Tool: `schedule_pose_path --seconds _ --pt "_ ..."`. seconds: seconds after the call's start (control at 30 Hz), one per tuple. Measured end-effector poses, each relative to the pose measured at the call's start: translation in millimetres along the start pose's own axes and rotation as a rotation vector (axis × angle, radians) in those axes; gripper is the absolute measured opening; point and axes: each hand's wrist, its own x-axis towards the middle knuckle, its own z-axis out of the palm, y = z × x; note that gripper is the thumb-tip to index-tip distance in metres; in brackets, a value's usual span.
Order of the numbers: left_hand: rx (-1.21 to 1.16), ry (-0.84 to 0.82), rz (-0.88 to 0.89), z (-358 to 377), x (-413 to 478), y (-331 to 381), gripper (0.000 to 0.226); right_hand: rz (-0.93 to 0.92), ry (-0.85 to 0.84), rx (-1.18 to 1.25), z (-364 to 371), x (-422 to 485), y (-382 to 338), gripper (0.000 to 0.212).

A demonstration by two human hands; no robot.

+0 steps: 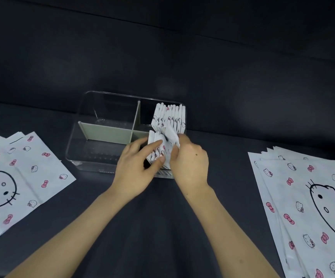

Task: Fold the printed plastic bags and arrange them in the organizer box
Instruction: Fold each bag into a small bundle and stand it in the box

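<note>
A clear organizer box [76, 127] sits in the middle of the dark surface, toward its far edge, split by pale dividers [106, 133] into 4 compartments. The far right compartment holds a row of folded bags [169, 117] standing upright. A second row [155, 154] stands in the near right compartment. The left hand [134, 169] lies against this near row, index finger straight across its top and thumb touching its side. The right hand [190, 163] has its fingers curled, pinching 1 folded bag [172, 135] at the top of the same compartment. Flat printed bags lie in 2 fanned stacks, 1 at the surface's left edge [22, 173] and 1 at its right edge [302, 197].
</note>
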Motion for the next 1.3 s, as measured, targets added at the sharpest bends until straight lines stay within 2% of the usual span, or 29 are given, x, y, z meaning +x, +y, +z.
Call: schedule_pose_path --seconds 0.13,0.3,0.43,0.57,0.63,0.73,0.83,0.9,1.0,1.07,1.2,1.3 --pt "-0.052 0.000 -0.005 1 -2 0 0.068 -0.021 -0.025 0.023 7 -11 4 0.039" --pt "-0.062 0.016 0.024 4 -1 4 0.067 -0.003 0.038 -0.009 10 -9 -1 0.043" --pt "-0.061 0.009 0.018 3 -1 3 0.070 0.001 -0.053 -0.054 16 -8 -3 0.046" --pt "-0.038 -0.010 0.042 -7 -9 -1 0.067 -0.045 -0.085 -0.093 18 -13 -1 0.075" --pt "0.005 0.035 0.092 -19 -19 -5 0.061 -0.080 0.002 -0.130 19 -21 2 0.077" --pt "0.145 0.194 0.110 -46 -41 -22 0.050 -0.161 0.269 -0.089 16 -46 14 0.050" --pt "0.381 0.349 -0.019 -75 -68 -56 0.045 -0.182 0.367 -0.051 19 -82 40 0.043" --pt "0.579 0.378 -0.179 -90 -82 -87 0.054 -0.148 0.280 -0.135 32 -105 63 0.047" --pt "0.703 0.227 -0.498 -103 -94 -125 0.081 -0.027 0.004 -0.223 50 -121 88 0.062" --pt "0.746 0.133 -0.621 -104 -100 -143 0.088 0.011 -0.092 -0.232 56 -121 95 0.069" --pt "0.684 0.115 -0.627 -106 -102 -157 0.057 0.005 -0.098 -0.237 58 -120 96 0.068" --pt "0.555 0.163 -0.521 -110 -111 -145 0.055 -0.002 -0.065 -0.201 58 -121 99 0.059"
